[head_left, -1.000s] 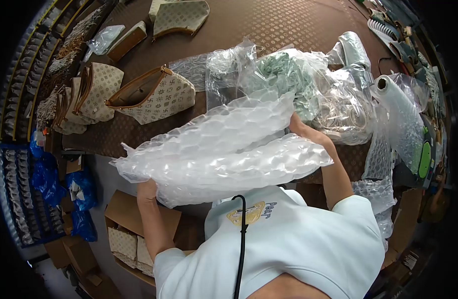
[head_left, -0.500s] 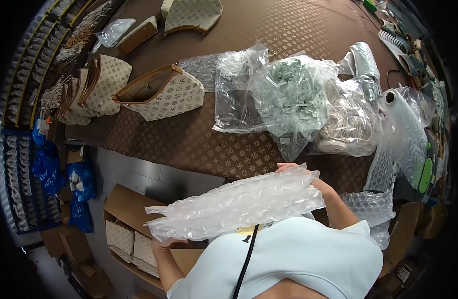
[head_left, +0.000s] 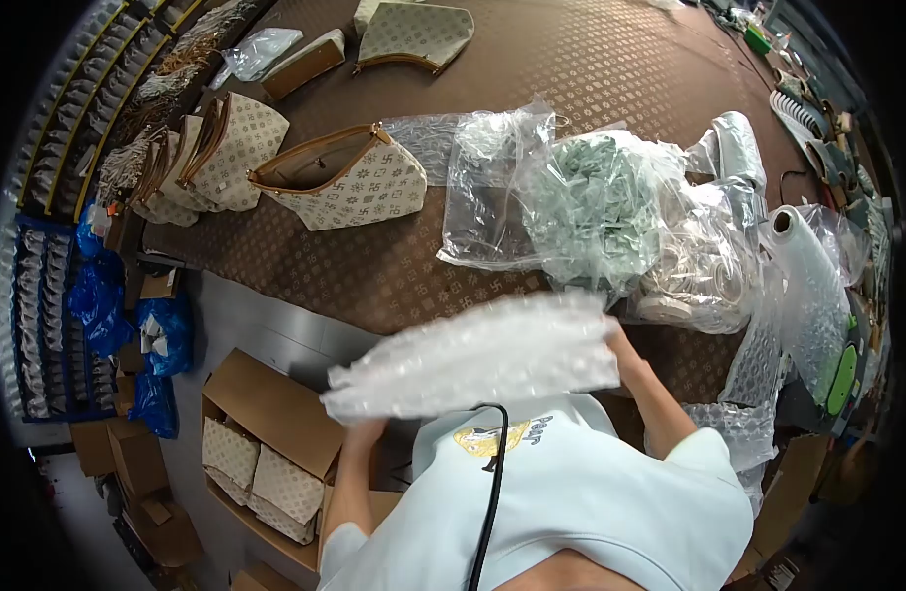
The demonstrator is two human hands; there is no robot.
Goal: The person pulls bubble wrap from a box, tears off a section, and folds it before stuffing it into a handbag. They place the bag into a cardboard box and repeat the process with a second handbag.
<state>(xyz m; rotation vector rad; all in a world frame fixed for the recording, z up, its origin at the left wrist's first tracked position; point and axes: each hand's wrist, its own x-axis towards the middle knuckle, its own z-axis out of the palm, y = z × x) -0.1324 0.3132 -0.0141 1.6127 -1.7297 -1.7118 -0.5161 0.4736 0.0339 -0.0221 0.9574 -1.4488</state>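
Observation:
A folded sheet of bubble wrap [head_left: 482, 350], slightly blurred, spans the space between my hands at the table's front edge. Its left end rests in my left hand [head_left: 366, 427], whose fingers are mostly hidden beneath it. At the right end my right hand [head_left: 612, 333] grips the wrap, its fingers largely covered. Beyond the wrap, an open patterned bag [head_left: 369, 192] with brown trim lies on the brown table [head_left: 305, 261]. Clear plastic bags [head_left: 487, 212] lie right of it, beside a bag of pale green packets [head_left: 596, 197].
Several patterned bags [head_left: 238, 148] stand at the table's left. A cardboard box [head_left: 275, 399] holding patterned bags sits on the floor at lower left. On the right are a bubble wrap roll [head_left: 807, 266], a green tool [head_left: 842, 379] and a plastic bag of white coils [head_left: 694, 266].
The bubble wrap has moved up toward the table, with both hands moving along. The view has shifted slightly, and more of the shirt's front shows.

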